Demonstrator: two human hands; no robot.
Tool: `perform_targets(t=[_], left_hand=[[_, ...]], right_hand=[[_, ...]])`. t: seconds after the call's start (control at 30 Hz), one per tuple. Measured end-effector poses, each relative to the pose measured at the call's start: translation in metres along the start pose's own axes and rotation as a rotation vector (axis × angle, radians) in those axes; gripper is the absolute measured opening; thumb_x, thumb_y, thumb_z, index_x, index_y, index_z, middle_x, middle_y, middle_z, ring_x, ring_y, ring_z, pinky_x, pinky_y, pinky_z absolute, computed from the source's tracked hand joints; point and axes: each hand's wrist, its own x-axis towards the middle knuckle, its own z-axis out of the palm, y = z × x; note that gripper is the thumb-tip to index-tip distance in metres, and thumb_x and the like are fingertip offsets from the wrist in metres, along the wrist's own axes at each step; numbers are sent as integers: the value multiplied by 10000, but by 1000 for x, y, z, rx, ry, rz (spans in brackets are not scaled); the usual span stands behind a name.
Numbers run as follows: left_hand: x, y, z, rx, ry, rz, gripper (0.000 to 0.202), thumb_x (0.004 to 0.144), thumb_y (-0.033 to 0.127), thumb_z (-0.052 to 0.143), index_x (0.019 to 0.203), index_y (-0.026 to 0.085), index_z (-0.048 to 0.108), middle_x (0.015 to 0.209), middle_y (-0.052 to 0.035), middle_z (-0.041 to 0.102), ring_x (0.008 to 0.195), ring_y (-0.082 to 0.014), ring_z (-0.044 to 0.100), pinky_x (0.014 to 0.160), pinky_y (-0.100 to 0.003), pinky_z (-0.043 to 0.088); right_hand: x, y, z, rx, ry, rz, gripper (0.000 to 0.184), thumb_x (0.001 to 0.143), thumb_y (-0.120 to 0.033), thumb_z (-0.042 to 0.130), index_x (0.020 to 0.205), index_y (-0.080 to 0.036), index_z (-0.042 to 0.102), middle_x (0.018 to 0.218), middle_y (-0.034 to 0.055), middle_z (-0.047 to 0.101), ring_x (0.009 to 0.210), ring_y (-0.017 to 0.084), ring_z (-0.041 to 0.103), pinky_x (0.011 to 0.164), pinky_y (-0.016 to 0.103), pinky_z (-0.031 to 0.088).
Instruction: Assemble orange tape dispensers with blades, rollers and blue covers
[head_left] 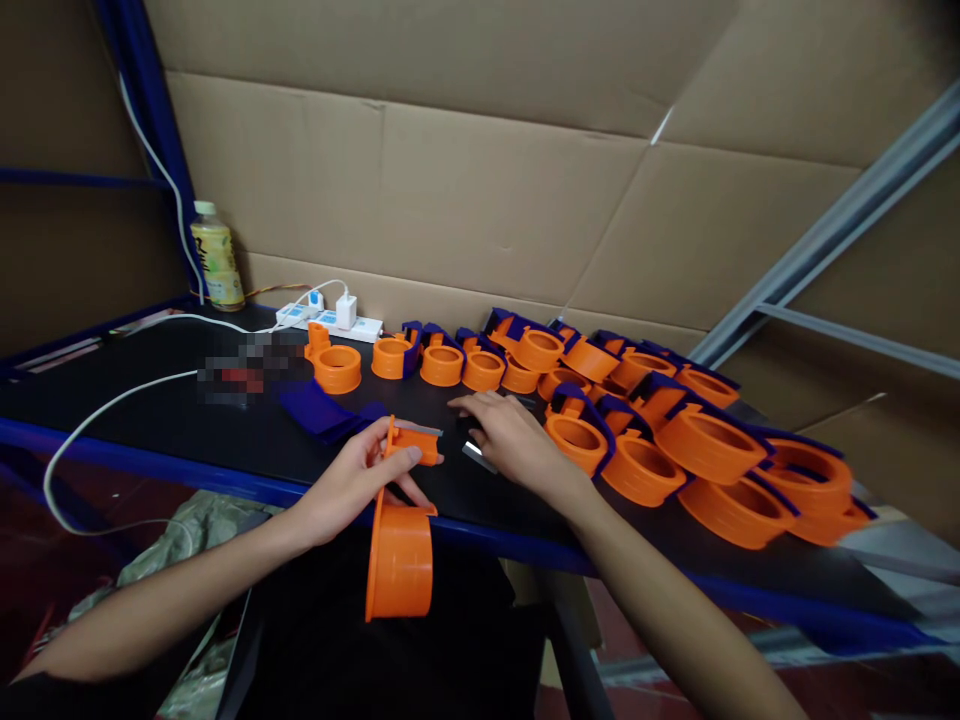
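My left hand (367,475) is closed around an orange plastic tape dispenser frame (401,560), holding it upright over the table's front edge with its ring hanging down. A thin grey strip (421,432) lies along the top of its short arm. My right hand (506,435) rests low over the black tabletop, index finger stretched out and thumb apart from it. Beside its fingers lies a shiny metal strip (480,457); whether the fingertips touch another piece is hidden. Dark blue flat plastic pieces (322,412) lie left of my left hand.
Several orange dispensers with blue parts (649,465) stand piled across the right side. One orange frame (337,368) without blue stands farther left. Behind are a power strip (367,328) with a white charger and a bottle (217,260). A white cable (97,410) droops over the front edge.
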Motion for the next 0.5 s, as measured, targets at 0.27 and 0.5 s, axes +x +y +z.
perform_targets(t=[0.27,0.5], left_hand=[[-1,-1,9,-39,41,12,440,915,368,656,1275,206,463,1237,-149,675,858,-286,781,687,-331,629],[-2,0,8,6,24,28,359,912,396,660,1156,185,500,913,-54,719,798,-263,782,645,-299,620]], right_hand=[[-26,-28,-32,496,490,-199,233,907,-183,648,1137,-220,638,1078,57,710,982,198,673,868,357,549],[-30,-52,-16,442,549,-379,281,913,-130,640,1168,-238,684,1111,77,694,1029,200,624,890,379,540]])
